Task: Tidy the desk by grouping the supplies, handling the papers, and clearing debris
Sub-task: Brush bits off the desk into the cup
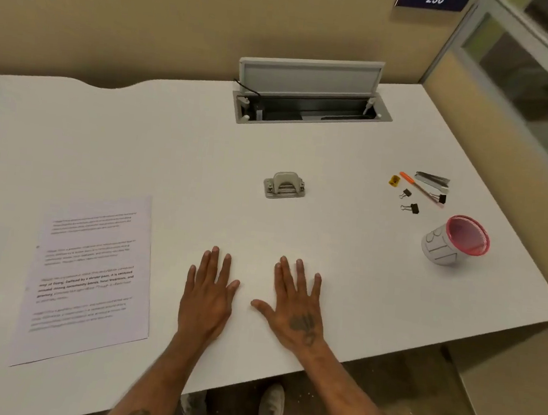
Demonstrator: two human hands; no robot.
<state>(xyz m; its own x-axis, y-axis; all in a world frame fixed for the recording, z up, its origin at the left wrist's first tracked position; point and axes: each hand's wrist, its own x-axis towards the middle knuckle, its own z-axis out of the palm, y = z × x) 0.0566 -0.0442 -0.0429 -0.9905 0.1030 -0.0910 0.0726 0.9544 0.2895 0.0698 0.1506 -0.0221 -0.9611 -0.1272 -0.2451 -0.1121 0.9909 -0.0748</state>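
Both hands lie flat, palms down, on the white desk (345, 254) near its front edge: my left hand (208, 296) and my right hand (294, 308), fingers spread, holding nothing. A printed sheet of paper (88, 276) lies to the left of them. A grey hole punch (285, 185) sits mid-desk beyond my hands. At the right are a yellow sharpener (394, 180), an orange-capped pencil (420, 188), a metal stapler (433, 182) and three black binder clips (411, 208). A grey cup with a pink rim (453, 241) stands near the right edge.
An open cable hatch (309, 108) with its lid raised is set into the desk's far side. A beige wall runs behind. A glass partition (528, 84) stands at the right. My shoes (272, 404) show on the floor below the front edge.
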